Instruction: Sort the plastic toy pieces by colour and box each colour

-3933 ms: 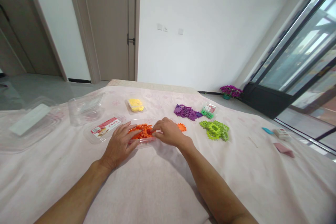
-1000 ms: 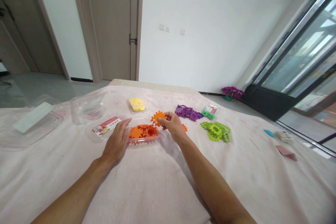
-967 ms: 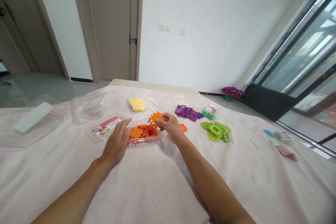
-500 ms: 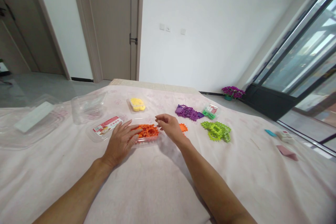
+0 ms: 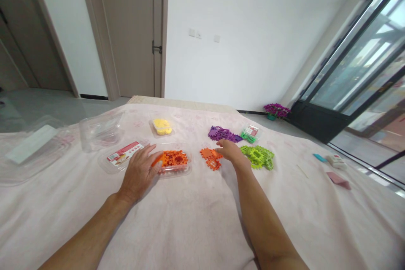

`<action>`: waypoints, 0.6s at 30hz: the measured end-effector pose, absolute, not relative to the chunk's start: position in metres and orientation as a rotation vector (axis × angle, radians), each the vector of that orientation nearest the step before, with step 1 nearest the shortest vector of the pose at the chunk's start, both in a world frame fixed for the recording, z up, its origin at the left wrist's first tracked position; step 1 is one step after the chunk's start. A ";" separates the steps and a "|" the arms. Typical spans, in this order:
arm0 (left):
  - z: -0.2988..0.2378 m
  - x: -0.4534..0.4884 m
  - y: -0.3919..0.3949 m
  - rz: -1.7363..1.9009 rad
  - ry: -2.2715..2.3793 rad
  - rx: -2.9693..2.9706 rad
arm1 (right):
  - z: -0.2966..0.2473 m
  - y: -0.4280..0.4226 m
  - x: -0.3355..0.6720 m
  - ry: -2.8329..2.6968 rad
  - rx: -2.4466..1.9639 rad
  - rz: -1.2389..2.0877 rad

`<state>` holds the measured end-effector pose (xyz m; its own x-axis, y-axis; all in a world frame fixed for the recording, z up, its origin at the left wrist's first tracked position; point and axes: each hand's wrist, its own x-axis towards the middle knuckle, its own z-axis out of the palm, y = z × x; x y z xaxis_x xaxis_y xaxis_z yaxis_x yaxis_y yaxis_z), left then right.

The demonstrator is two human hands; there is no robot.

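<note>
My left hand [image 5: 141, 173] rests at the left end of a clear plastic box [image 5: 177, 172], fingers stretched over its rim. Inside the box lie several orange interlocking toy pieces [image 5: 177, 158]; some of them are partly covered by my fingers. My right hand [image 5: 234, 153] is over the cloth to the right, thumb and forefinger apart, with nothing visible between them. Just left of its fingertips lie a few loose orange pieces [image 5: 211, 158]. Light green pieces [image 5: 261, 157] are piled behind my right wrist, and purple pieces [image 5: 221, 133] lie beyond the hand.
A labelled clear lid [image 5: 122, 158] lies beside my left hand. Clear containers [image 5: 101, 130] stand at the left. Boxes of yellow pieces [image 5: 162, 126] and green pieces [image 5: 249, 134] sit farther back. A pink cloth [image 5: 338, 180] and small white block [image 5: 336, 161] lie at the right.
My right hand has moved right, away from the box, to the loose orange pieces, which show more fully now. My left hand has drawn slightly left along the box.
</note>
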<state>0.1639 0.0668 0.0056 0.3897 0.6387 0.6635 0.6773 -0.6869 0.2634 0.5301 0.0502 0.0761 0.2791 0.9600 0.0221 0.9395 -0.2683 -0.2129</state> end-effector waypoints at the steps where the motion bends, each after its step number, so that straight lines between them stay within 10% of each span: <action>1: 0.005 0.164 0.067 -1.204 -1.228 -2.579 | 0.073 0.051 0.531 -1.780 -2.394 0.182; 18: 0.004 0.164 0.067 -1.237 -1.277 -2.674 | 0.069 0.055 0.535 -1.583 -2.292 -0.008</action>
<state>0.1636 0.0675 0.0040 0.3877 0.6885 0.6129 0.6348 -0.6815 0.3641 0.5348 0.0549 0.0686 0.3742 0.9049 0.2030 0.9069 -0.3114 -0.2837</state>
